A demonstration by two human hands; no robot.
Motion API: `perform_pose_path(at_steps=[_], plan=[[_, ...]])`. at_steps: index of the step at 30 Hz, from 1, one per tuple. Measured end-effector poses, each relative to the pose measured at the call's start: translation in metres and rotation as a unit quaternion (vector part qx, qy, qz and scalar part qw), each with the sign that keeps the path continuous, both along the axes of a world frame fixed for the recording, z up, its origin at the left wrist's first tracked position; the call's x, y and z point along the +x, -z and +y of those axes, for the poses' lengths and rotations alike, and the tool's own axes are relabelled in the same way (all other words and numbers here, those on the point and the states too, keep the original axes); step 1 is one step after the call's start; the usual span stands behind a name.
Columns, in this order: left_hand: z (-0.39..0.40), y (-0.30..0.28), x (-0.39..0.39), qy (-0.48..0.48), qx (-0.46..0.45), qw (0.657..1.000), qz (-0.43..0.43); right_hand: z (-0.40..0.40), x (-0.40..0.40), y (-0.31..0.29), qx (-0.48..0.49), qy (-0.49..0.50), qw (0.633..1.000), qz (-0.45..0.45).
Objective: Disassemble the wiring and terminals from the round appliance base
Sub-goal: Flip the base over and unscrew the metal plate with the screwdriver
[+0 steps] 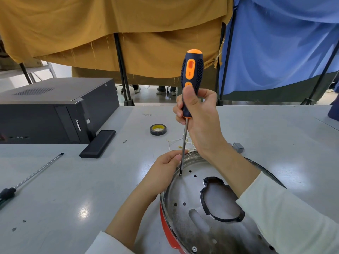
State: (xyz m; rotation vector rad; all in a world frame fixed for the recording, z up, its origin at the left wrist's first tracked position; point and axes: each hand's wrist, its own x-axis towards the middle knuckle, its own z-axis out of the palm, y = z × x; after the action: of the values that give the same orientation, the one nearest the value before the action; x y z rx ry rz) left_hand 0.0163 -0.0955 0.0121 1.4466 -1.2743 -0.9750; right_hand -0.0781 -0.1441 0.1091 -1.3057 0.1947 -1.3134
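Mid-task, by the look of it. The round shiny steel appliance base with the red outer shell [185, 213] sits on the grey tabletop [77, 189] at the near right, open side up. Its inner plate is bare metal with empty holes and a large black-edged cutout, so most of what was mounted there seems to be off already.

A loose tangle of thin white wires with small brass terminals [176, 143] lies on the tabletop just behind the base — I judge that is what has been pulled out so far.

Right hand [200, 114] has its fingers wrapped around the lower end of the orange-and-navy screwdriver [191, 79], held upright, tip planted at the far-left edge of the plate. Whether a screw sits under the tip I can't tell. Left hand [165, 167] rests on the base rim beside the shaft, fingers curled — pinching something or only steadying, can't tell.

Left to do, as I read it: whatever is at the tip, plus one silver screw [194, 249] visible at the near edge. Anything under the plate is hidden.
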Motion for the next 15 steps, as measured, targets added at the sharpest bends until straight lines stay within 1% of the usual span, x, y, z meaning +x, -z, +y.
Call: perform_pose_path(at_steps=[2, 6, 9, 15], plan=[[0.0000, 0.0006, 0.0005, -0.001, -0.002, 1.000, 0.000, -0.0010, 0.0000, 0.0011, -0.011, 0.021, 1.000, 0.014], [-0.0006, 0.0009, 0.0010, -0.001, -0.001, 1.000, -0.006, -0.0030, -0.0014, 0.0039, -0.023, 0.015, 1.000, -0.004], [-0.0014, 0.0010, 0.0011, -0.001, -0.001, 1.000, -0.008, -0.0019, -0.0017, 0.0058, -0.042, 0.035, 0.999, -0.003], [-0.0011, 0.0012, 0.0012, -0.003, 0.001, 1.000, -0.015, -0.0013, 0.0022, 0.0083, -0.045, 0.067, 0.997, 0.003]])
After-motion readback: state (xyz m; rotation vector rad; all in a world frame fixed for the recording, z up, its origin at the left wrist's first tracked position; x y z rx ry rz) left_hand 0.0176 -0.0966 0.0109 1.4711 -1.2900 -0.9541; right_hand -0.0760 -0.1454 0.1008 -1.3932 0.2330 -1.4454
